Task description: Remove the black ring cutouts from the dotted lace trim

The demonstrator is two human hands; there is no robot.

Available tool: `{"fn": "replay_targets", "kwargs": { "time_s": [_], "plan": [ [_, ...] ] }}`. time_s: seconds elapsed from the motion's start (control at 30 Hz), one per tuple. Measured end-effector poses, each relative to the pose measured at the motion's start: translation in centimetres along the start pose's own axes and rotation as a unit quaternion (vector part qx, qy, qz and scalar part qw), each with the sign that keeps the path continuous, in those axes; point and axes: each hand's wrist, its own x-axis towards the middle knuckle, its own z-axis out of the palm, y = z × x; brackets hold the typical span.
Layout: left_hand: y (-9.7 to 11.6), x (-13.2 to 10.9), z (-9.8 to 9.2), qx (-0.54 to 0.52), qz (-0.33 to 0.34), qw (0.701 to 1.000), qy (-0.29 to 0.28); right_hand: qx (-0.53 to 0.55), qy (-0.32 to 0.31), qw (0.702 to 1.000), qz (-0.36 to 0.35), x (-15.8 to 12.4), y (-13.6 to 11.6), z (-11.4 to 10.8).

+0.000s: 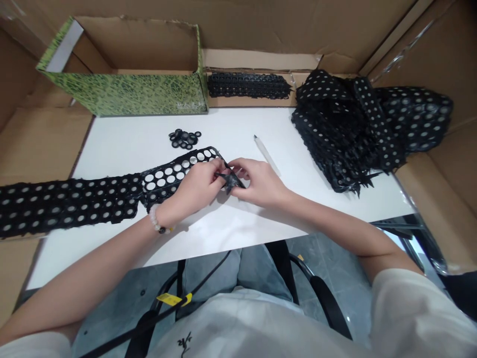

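Note:
A long black rubber strip with rows of round discs [93,196] lies across the left of the table. On its right part, two rows are open holes [169,171] with white showing through. My left hand [197,186], a beaded bracelet at the wrist, is closed on the strip's right end. My right hand [261,183] pinches the same end from the other side, where the black rubber [230,183] is bent up into a jagged point. The fingertips partly hide that end. Beyond my left hand lies a small pile of black rings [184,139].
A white pen-like tool with a dark tip [266,153] lies beyond my right hand. A green patterned box [130,94] stands at the back left, a stack of black strips [249,85] beside it. Heaped dotted black strips [335,124] fill the right. Cardboard walls [268,25] surround the table.

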Motion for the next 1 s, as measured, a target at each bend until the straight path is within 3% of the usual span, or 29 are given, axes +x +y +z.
{"fn": "replay_targets", "kwargs": {
  "time_s": [0.17, 0.4, 0.77, 1.0],
  "plan": [
    [0.2, -0.1, -0.1, 0.030, 0.020, 0.999, -0.003, -0.075, 0.005, 0.997, -0.013, -0.1, 0.3, 0.4],
    [0.2, 0.1, -0.1, -0.013, 0.016, 1.000, -0.013, -0.126, 0.000, 0.989, -0.081, 0.3, 1.3, 0.3],
    [0.2, 0.4, -0.7, -0.080, -0.012, 0.996, -0.042, -0.095, -0.021, 0.993, -0.060, 0.5, 1.2, 0.3],
    [0.0, 1.0, -1.5, -0.180, -0.062, 0.976, -0.104, 0.033, 0.004, 0.999, -0.015, 0.6, 1.3, 0.1]
  ]
}}
